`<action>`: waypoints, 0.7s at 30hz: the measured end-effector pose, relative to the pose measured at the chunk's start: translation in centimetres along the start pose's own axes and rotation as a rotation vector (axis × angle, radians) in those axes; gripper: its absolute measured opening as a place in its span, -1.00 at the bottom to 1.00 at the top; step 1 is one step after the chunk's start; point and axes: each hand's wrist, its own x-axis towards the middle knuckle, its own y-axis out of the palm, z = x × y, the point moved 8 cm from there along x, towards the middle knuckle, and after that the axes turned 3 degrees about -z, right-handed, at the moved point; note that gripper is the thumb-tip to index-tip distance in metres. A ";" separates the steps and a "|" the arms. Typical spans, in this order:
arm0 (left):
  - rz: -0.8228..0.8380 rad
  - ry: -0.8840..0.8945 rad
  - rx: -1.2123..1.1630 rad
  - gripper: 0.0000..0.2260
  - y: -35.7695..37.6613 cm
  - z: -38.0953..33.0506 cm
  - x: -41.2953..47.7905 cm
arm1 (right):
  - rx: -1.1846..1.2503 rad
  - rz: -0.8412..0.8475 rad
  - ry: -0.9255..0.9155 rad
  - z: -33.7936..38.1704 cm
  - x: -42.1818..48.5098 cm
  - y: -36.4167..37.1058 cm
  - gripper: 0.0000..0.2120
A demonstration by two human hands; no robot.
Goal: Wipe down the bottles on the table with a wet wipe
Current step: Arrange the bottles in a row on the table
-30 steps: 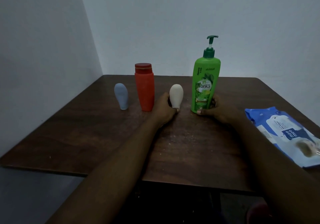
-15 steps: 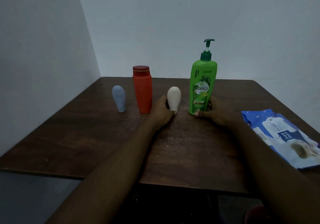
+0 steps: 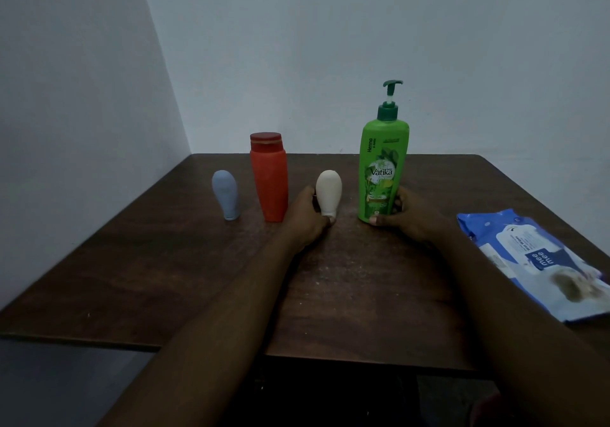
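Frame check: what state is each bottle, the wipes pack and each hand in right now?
blue bottle: upright, narrow end down, untouched.
red bottle: upright, cap on, untouched.
cream bottle: upright, narrow end down, gripped near its base.
green pump bottle: upright on the table, gripped low.
wipes pack: lying flat, untouched.
left hand: grips the cream bottle.
right hand: grips the green pump bottle.

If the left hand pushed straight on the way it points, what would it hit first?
The cream bottle, which the left hand grips near its base; behind it, seemingly just table.
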 end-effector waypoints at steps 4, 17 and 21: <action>-0.005 0.002 -0.003 -0.39 0.0 -0.1 0.0 | -0.006 -0.004 -0.001 0.1 -0.1 0.0 -0.40; 0.004 0.013 -0.012 -0.39 0.2 0.1 0.1 | -0.021 0.001 0.007 0.0 -0.1 -0.2 -0.39; 0.011 0.016 -0.009 -0.38 0.2 0.0 0.2 | -0.013 -0.004 0.011 -0.1 0.0 -0.3 -0.42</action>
